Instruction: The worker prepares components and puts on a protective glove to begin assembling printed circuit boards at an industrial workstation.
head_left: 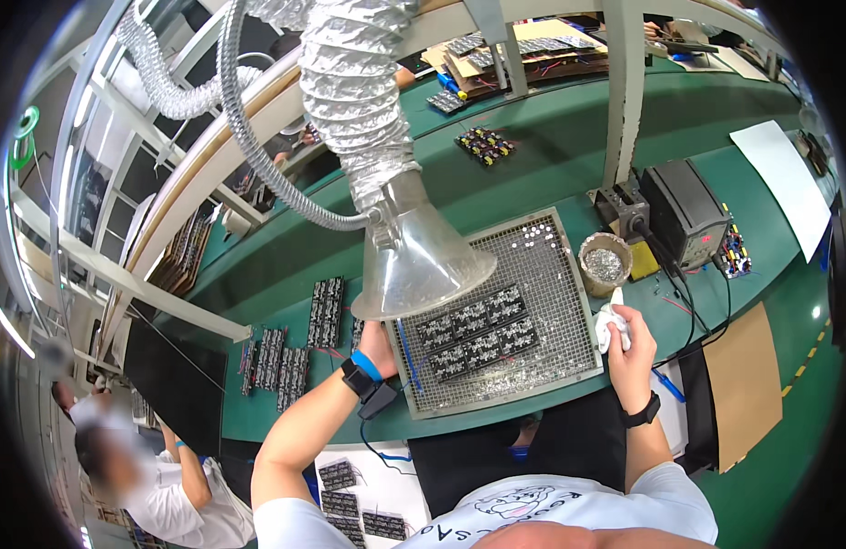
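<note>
Green covers the bench [761, 206] on which the work lies in front of the person. The two hands are well apart, one on each side of a square metal mesh tray [555, 320]. The left hand [375, 348] is at the tray's left edge, its fingers hidden beneath the rim of a clear cone-shaped hood [423, 265], so I cannot tell whether they grip anything. The right hand [631, 352] is closed around a crumpled white wipe [611, 329], just beside the tray's right edge.

Between the hands, a block of black circuit boards [478, 331] in two rows lies flat on the mesh. Small bright specks [537, 236] sit in the tray's far corner on the right hand's side. A ribbed silver duct [354, 101] rises from the hood, beyond the left hand.

Just beyond the right hand stands a round pot [606, 263] of silvery bits, with a yellow sponge [642, 261] beside it and a dark boxy soldering station [686, 215] farther off. To the left of the left hand, more black board panels [327, 311] lie in a group. A blue wristband [366, 365] circles the left wrist; a black watch [641, 412] is on the right.
</note>
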`<state>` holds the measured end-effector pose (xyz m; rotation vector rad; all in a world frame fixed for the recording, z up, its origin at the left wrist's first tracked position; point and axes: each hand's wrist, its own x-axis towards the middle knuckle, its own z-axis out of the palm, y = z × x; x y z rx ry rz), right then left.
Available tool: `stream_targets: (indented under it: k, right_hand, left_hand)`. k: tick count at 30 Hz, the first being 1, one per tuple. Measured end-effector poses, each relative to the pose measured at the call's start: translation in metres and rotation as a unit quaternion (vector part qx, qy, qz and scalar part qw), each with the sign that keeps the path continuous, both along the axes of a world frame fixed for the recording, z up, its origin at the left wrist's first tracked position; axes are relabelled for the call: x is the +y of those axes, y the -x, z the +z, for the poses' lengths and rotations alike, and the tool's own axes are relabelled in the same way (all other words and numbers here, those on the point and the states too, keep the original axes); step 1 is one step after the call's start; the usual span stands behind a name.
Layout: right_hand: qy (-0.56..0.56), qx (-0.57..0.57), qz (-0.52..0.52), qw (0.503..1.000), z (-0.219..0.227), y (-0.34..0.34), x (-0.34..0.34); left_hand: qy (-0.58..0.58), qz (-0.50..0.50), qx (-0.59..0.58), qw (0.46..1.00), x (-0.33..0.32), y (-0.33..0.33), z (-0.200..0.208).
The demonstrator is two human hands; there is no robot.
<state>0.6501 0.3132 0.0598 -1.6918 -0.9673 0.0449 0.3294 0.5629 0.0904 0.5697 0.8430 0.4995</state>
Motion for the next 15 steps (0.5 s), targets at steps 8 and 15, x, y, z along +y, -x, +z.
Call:
stream_targets:
  k: [8,15]
  right_hand:
    - [0.003,-0.028,-0.008,1.0,0.001,0.003,-0.001]
    - [0.024,-0.032,0.001,0.999,0.0,0.003,0.002]
  left_hand:
    - [0.023,0.002,-0.056,0.998,0.011,0.002,-0.023]
    - [-0.053,0.037,-0.065,0.996,-0.012,0.02,-0.003]
